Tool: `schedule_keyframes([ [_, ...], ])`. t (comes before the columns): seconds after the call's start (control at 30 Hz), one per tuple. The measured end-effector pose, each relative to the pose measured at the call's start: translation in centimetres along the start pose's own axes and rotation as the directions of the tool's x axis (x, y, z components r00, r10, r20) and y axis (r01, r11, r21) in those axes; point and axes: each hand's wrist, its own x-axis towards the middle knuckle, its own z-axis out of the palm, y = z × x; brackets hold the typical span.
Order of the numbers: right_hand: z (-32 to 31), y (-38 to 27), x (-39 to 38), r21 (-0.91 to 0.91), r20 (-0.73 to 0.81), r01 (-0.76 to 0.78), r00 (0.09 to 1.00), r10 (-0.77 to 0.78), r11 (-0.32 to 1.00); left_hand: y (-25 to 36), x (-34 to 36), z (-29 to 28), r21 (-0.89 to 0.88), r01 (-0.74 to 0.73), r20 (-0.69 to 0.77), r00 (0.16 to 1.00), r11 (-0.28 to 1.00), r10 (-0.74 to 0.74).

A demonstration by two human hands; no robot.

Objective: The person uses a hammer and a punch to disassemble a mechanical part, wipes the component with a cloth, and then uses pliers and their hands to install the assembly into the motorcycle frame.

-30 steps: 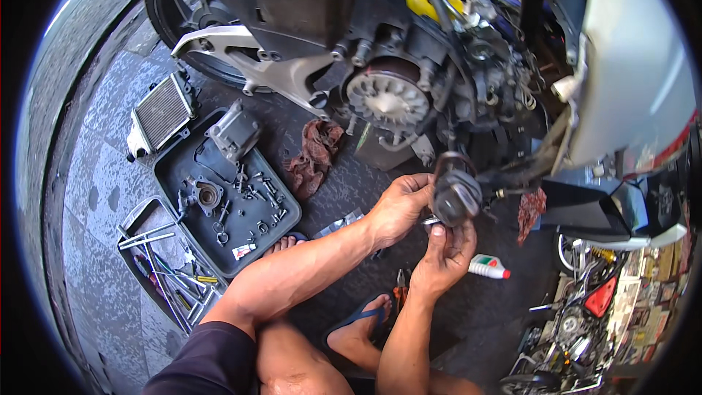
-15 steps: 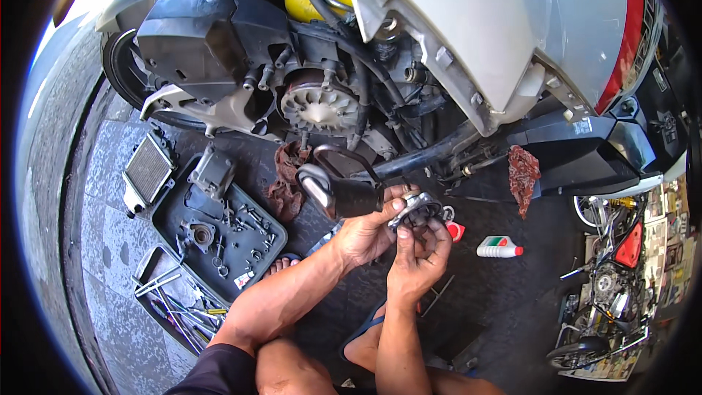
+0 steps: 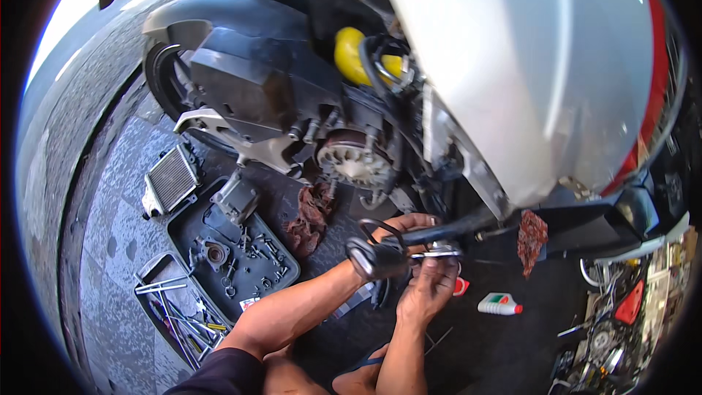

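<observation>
A small round metal part (image 3: 439, 250) is seen nearly edge-on between my two hands. My right hand (image 3: 424, 289) grips it from the near side, thumb and fingers pressed on its rim. On the far side, my left hand (image 3: 398, 228) has its fingers curled towards the same part. A shiny dark part with a black loop (image 3: 376, 257) hides most of the left palm and thumb; I cannot tell its kind. Just beyond the hands is the opened engine side of a scooter, with a finned round fan wheel (image 3: 355, 161) exposed.
At left, a black tray (image 3: 292, 272) holds bolts and metal parts. A smaller tray (image 3: 139, 300) carries screwdrivers and wrenches. A radiator (image 3: 173, 177) lies beyond. Red rags (image 3: 311, 216) sit under the engine. A white bottle (image 3: 499, 304) lies at right, near a partly dismantled motorcycle (image 3: 607, 336).
The whole view has shifted, so the scooter and trays sit lower and further right. The round metal part has turned from showing its face to nearly edge-on. The dark looped part now covers more of my left hand.
</observation>
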Motion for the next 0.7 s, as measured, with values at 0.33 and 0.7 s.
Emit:
schedule_keyframes([
  [0.33,0.9,0.6,1.7,-0.831,0.446,0.543,0.779,-0.440,0.119,3.5,1.8,1.2,-0.139,-0.036,0.109,0.993,0.990,0.051],
  [0.7,4.3,-3.8,0.0,-0.020,-0.078,0.164,0.983,-0.165,0.986,4.3,7.0,2.9,0.869,-0.457,0.312,0.804,0.190,0.505],
])
